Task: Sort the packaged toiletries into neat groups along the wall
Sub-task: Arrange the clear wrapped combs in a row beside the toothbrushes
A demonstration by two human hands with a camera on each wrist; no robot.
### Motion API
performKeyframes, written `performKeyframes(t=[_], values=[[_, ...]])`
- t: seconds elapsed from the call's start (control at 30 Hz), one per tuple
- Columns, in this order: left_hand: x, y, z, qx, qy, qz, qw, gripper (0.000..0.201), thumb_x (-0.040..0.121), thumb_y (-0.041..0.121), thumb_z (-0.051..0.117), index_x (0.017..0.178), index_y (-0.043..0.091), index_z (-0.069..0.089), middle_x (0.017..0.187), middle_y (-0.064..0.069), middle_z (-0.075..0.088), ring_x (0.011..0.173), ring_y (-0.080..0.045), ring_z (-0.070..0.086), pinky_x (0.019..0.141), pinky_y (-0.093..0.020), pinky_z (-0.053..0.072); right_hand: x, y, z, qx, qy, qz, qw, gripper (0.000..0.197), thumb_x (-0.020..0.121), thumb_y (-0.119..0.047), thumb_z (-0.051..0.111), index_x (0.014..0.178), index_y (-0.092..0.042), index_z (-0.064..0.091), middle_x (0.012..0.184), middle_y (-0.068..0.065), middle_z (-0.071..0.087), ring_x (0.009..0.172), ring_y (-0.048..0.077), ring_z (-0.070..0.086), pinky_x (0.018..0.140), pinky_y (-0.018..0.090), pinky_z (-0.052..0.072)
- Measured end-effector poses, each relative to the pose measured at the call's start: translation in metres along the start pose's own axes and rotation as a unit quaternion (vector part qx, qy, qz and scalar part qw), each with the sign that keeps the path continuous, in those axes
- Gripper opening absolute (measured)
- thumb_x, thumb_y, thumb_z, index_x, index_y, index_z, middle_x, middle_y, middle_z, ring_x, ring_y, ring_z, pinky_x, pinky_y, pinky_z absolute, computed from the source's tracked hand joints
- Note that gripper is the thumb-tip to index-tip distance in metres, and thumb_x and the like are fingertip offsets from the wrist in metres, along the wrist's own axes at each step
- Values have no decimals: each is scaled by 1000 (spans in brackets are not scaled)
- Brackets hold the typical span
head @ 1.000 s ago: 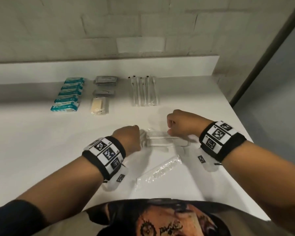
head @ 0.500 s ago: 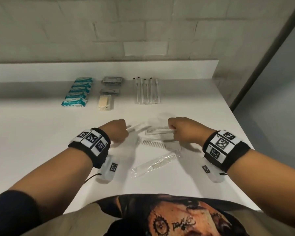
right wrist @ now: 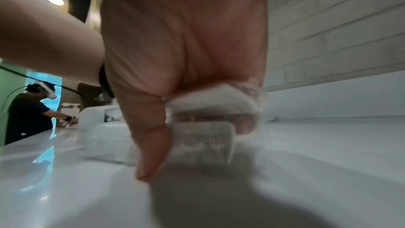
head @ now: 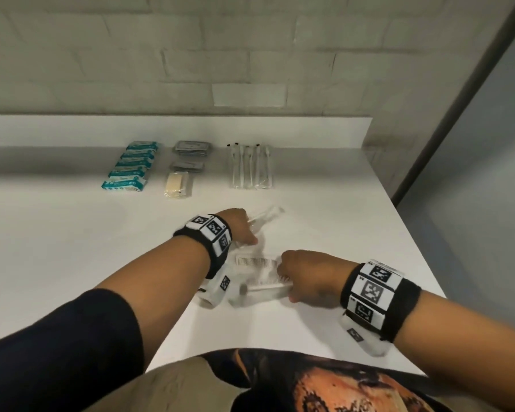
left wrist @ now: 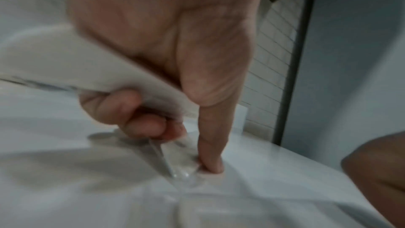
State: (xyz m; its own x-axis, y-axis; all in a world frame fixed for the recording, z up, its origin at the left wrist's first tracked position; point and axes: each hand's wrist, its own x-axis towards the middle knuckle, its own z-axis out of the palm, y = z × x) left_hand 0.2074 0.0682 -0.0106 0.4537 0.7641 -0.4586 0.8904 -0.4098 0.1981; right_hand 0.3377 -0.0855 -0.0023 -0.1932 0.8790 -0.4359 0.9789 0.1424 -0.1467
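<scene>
Both hands grip wrapped combs, left hand [head: 241, 226] one, right hand [head: 305, 273] another; I'd gather them squarely before carrying to the wall [head: 191, 55].

The white table [head: 72, 248] is looking smooth and faintly glossy. Clear, crinkly plastic film is wrapping the white plastic combs [head: 257, 261] near the middle. At the far side, glossy teal packets [head: 125, 183] are lying left of film-wrapped toothbrushes [head: 250, 168]. The brick wall [head: 131, 55] is showing matt, rough paint.
</scene>
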Motion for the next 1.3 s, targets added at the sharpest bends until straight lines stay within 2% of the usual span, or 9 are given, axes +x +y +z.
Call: performKeyframes(t=[0.1,0.27,0.43,0.6,0.87,1.07,1.17,1.23,1.3], values=[[0,-19,-2,1,-25,-33,999,51,79,50,68,104,6,63,96,-4,64,86,-22,59,78,-29,46,4,9,-2,36,68,11,997,39,82,-40,65,114,-19,58,118,2,44,106,23,46,89,35,44],[-7,-30,2,-26,-7,-39,999,50,82,46,68,112,8,57,110,-7,61,102,-24,58,83,-30,44,31,3,-12,42,72,51,995,41,76,-28,71,112,-17,54,114,4,45,104,25,47,83,36,45],[3,-38,-2,-43,-43,-23,998,32,78,48,67,75,16,64,81,0,65,75,-16,57,69,-28,44,52,-9,-18,-11,34,109,993,59,73,-18,75,123,-15,44,121,7,49,109,28,49,86,38,40],[6,-44,-7,-25,-52,-4,998,38,81,47,66,88,10,66,84,-1,60,75,-16,53,60,-24,38,61,-3,-19,-55,13,96,994,58,72,-28,76,123,-18,50,123,4,49,113,26,45,95,39,35],[22,-53,-1,-33,-7,16,999,48,82,47,66,104,4,67,102,-9,65,94,-23,59,75,-28,42,58,29,-21,75,8,161,984,31,77,-30,68,100,-16,53,102,2,58,86,22,55,70,28,43],[27,-30,-10,-222,53,27,973,32,84,38,68,86,7,60,87,-4,57,85,-22,55,74,-28,38,45,99,-38,225,83,271,932,45,75,-35,76,106,-14,51,112,4,60,86,18,52,67,27,39],[32,5,-18,-317,72,61,944,33,83,35,70,64,12,55,68,-1,54,68,-19,52,67,-29,38,44,128,-41,239,114,289,920,51,78,-51,68,114,-17,57,118,2,60,102,20,58,85,31,46],[35,29,-22,-361,62,74,927,34,82,31,73,59,17,53,60,3,51,57,-14,47,59,-27,36,44,136,-49,349,228,273,867,48,84,-52,61,117,-17,60,116,2,62,101,19,61,84,30,48],[38,53,-24,-404,40,86,910,29,79,27,77,62,17,55,57,5,50,52,-11,43,52,-23,32,45,141,-62,510,279,221,783,36,90,-45,58,110,-15,63,101,1,66,75,14,60,64,25,45]])
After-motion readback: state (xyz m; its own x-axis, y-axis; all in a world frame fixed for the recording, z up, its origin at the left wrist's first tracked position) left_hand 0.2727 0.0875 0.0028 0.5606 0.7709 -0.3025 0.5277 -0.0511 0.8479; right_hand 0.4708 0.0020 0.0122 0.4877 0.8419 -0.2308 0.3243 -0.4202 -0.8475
